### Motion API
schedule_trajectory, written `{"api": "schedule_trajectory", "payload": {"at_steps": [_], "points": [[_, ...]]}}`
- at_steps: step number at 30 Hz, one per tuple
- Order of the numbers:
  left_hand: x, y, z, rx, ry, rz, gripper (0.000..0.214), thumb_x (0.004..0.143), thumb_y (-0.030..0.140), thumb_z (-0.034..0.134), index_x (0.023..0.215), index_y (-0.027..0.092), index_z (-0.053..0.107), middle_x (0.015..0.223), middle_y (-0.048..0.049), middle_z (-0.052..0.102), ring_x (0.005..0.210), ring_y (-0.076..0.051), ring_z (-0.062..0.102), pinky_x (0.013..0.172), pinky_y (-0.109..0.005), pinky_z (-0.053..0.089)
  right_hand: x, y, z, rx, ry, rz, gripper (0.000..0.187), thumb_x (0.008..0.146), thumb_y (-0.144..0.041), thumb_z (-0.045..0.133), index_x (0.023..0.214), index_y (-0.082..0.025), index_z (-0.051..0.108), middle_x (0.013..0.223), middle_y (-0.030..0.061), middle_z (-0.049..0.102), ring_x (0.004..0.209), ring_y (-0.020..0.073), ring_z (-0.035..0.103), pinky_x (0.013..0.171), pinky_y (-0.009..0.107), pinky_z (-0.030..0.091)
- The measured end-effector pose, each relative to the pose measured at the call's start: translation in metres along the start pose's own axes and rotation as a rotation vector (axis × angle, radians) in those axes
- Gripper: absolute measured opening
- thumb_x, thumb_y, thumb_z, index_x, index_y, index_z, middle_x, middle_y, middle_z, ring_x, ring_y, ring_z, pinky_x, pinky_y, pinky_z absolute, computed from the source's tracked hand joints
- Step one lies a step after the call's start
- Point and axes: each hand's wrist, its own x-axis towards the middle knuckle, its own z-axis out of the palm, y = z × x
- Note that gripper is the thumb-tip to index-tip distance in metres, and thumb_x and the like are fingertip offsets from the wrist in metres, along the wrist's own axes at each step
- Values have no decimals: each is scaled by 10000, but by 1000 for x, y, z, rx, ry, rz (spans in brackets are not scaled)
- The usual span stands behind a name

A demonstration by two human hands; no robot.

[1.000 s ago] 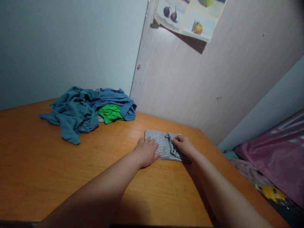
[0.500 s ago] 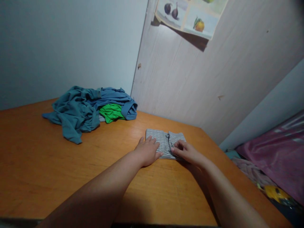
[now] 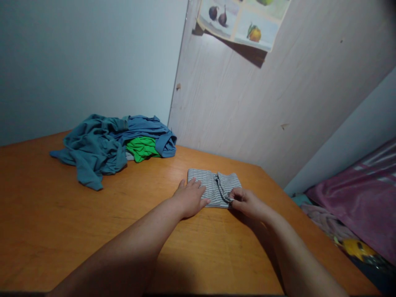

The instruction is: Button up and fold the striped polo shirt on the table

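A grey-and-white striped cloth [image 3: 212,187], folded into a flat rectangle, lies on the wooden table [image 3: 210,251]. Its right part is folded over, with a dark-looking edge running down near the middle. My left hand [image 3: 190,199] rests flat on the cloth's left side, fingers spread. At the near right corner, my right hand [image 3: 246,202] pinches the folded edge between thumb and fingers and holds it slightly raised. The kind of garment does not show.
A heap of crumpled clothes stands at the back left: a teal garment [image 3: 95,148], a blue one [image 3: 145,126] and a bright green one [image 3: 142,148]. Walls close off the back. Beyond the table's right edge lies pink-purple fabric [image 3: 355,185]. A fruit picture [image 3: 241,24] hangs above.
My right hand has drawn the pinched edge of the striped cloth a little to the right and nearer to me. My left hand stays flat on the cloth. The view has shifted slightly.
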Motion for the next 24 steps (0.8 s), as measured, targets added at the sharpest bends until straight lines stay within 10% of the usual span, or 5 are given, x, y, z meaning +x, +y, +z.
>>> {"api": "schedule_trajectory", "payload": {"at_steps": [4,9,13,17,24], "points": [[-1,1,-1,25,1,4,584,973,563,386,1420,210,513,1556,-154,419,1471,-379,289,1156,-647,214,3,-2,-5,67,-116,36,233,812,-409,672,802,-176,657,716,-2,599,651,133,496,578,238,368],[-1,0,1,32,12,9,572,971,562,399,1409,216,522,1555,-150,422,1474,-379,287,1153,-642,228,28,2,-18,-117,145,52,448,936,-537,470,716,-181,631,632,0,584,602,145,521,560,260,377],[0,-1,2,34,3,5,582,964,570,413,1422,225,512,1567,-142,408,1477,-375,281,1154,-643,225,58,3,-15,-345,240,53,441,994,-412,363,1038,-166,727,1035,102,740,992,237,669,865,327,492],[0,-2,2,31,4,3,584,968,573,401,1433,235,502,1570,-135,405,1477,-370,284,1156,-643,219,75,5,15,-398,200,51,507,1008,-402,356,1380,-145,586,1474,136,530,1413,266,416,1165,394,293],[-1,-1,1,39,3,5,601,967,572,401,1445,219,492,1567,-143,408,1473,-373,289,1154,-639,230,74,11,41,-446,-33,111,680,1025,-518,273,1562,-103,315,1641,140,217,1530,287,118,1221,533,71]]}}
